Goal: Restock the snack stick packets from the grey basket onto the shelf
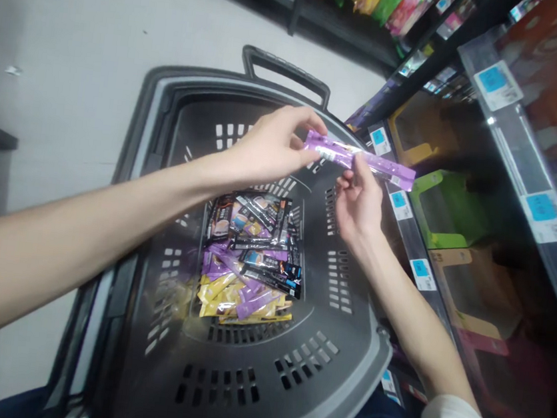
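Firstly, black plastic basket: black, purple, yellow stick sachets. Left hand, right hand pinching glossy purple sachet, long axis left-to-right.

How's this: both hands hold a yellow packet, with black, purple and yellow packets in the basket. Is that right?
No: the head view shows the held packet is purple, not yellow. The left hand and right hand do both hold it, with black packets, purple packets and yellow packets in the basket.
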{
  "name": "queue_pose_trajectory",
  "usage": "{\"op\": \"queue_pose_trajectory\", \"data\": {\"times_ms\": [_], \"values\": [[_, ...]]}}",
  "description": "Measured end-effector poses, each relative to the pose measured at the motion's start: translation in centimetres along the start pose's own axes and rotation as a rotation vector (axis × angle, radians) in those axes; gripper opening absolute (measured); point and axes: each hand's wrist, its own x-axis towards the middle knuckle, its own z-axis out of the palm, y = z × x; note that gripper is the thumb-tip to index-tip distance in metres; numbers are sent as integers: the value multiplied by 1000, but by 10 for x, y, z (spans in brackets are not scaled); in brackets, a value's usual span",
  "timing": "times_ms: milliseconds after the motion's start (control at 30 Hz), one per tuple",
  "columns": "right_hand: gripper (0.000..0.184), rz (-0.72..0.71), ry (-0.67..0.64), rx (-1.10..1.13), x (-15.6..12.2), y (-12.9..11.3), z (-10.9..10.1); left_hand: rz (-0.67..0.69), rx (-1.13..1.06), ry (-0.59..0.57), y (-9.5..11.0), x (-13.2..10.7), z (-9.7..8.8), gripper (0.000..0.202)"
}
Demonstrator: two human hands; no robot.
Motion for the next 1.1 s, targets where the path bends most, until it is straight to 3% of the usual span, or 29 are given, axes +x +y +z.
{"op": "queue_pose_trajectory", "data": {"times_ms": [133, 267, 433, 567, 633, 800, 1100], "values": [[13, 59, -6, 118, -11, -12, 13, 98, 200, 3, 6, -3, -1, 42], [20, 53, -117, 108, -18, -20, 15, 55, 189, 46, 11, -3, -4, 24], [27, 35, -65, 112, -11, -15, 8, 38, 131, -2, 13, -1, -5, 33], [18, 0, -65, 198, -7, -13, 8, 77, 189, -14, 12, -2, -3, 28], [15, 3, -41, 192, -5, -11, 8, 52, 123, -45, 9, -2, -3, 31], [29, 18, -11, 53, 1, -4, 2, -46, -113, -133, 2, 1, -2, 40], [31, 49, -21, 9, -3, -6, 2, -99, -149, -109, 3, 2, -4, 39]]}}
